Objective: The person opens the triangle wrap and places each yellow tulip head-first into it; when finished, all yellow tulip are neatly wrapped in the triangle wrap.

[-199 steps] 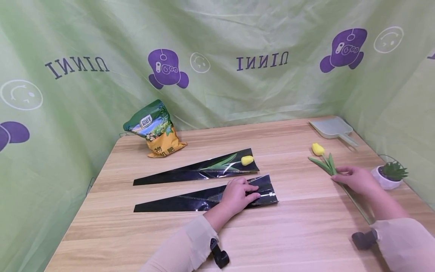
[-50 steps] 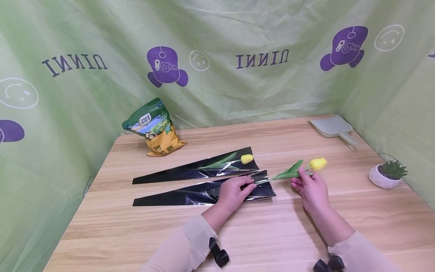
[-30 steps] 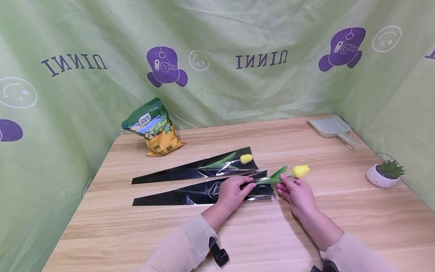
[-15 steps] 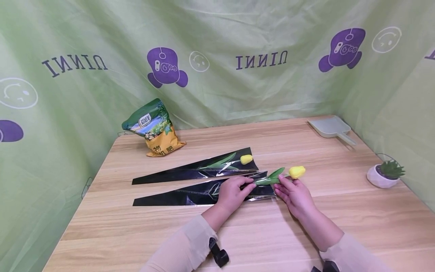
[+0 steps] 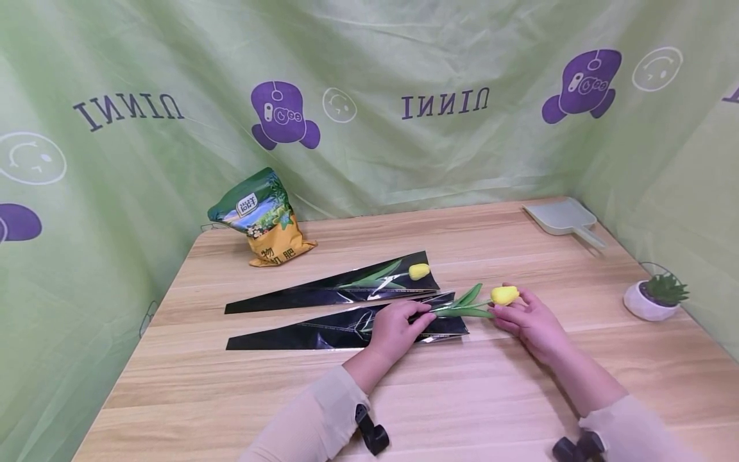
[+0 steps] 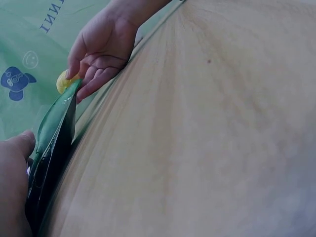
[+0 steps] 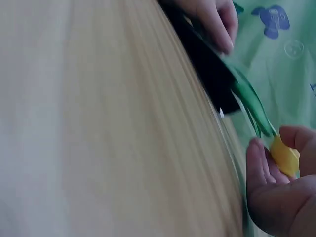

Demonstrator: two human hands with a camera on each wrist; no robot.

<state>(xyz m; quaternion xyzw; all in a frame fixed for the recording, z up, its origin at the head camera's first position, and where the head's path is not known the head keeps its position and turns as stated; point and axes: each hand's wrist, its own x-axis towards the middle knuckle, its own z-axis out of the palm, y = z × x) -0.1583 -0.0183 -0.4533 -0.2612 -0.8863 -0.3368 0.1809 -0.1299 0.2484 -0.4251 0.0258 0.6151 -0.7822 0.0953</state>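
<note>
The lower black flower sleeve (image 5: 288, 338) lies flat on the table, its wide mouth toward the right. My left hand (image 5: 395, 330) grips the sleeve near that mouth, thumb and fingers at its upper layer. Stem and lower leaves of a yellow tulip (image 5: 505, 296) run into the sleeve, while the bloom and leaf tips stick out. Around the bloom are the thumb and fingers of my right hand (image 5: 534, 326); the right wrist view shows the yellow bloom (image 7: 285, 155) between them. Above lies a second black sleeve (image 5: 277, 300) with another yellow tulip (image 5: 419, 272) inside.
A green and orange bag (image 5: 265, 221) stands at the back left of the wooden table (image 5: 450, 410). At the back right lies a pale dustpan (image 5: 560, 217). A succulent in a white pot (image 5: 652, 303) sits near the right edge. Green curtains (image 5: 369, 167) surround the table.
The tulip came from the right side of the table and slid leftward, stem first, into the lower sleeve. Lately my right hand shifted from its leaves to its bloom. My left hand stayed at the sleeve.
</note>
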